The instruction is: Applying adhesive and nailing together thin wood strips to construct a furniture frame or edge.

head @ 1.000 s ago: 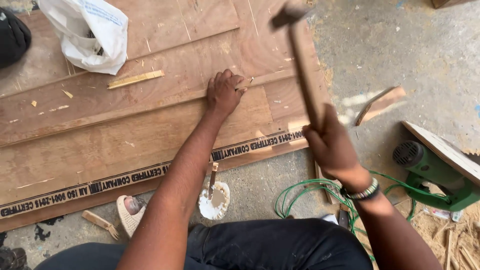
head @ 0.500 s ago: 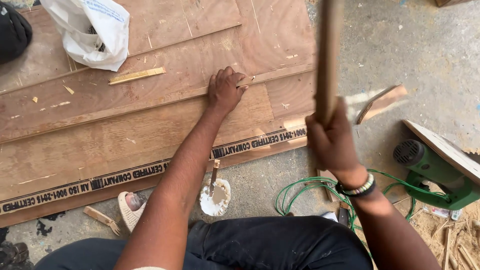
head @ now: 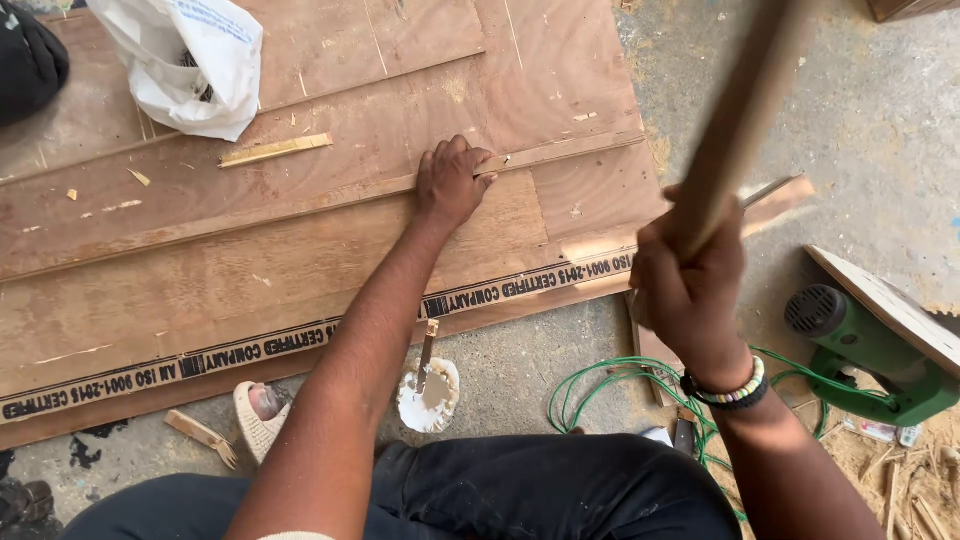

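My left hand point(head: 452, 182) presses down on the edge of a plywood sheet point(head: 300, 270) lying on the floor, with the fingertips at a small nail or sliver near the seam. My right hand point(head: 690, 290) is closed round the wooden handle of a hammer point(head: 735, 130), raised high and blurred; its head is out of view at the top. A bead bracelet sits on the right wrist.
A white plastic bag point(head: 185, 60) lies on the boards at the top left. A thin wood strip point(head: 275, 150) lies below it. A white glue pot with a stick point(head: 428, 392) stands by my knee. A green power tool point(head: 865, 350) and green cable point(head: 620, 385) are at the right.
The hammer has swung upward and towards the camera, its head leaving the view. My left hand has stayed on the plywood edge.
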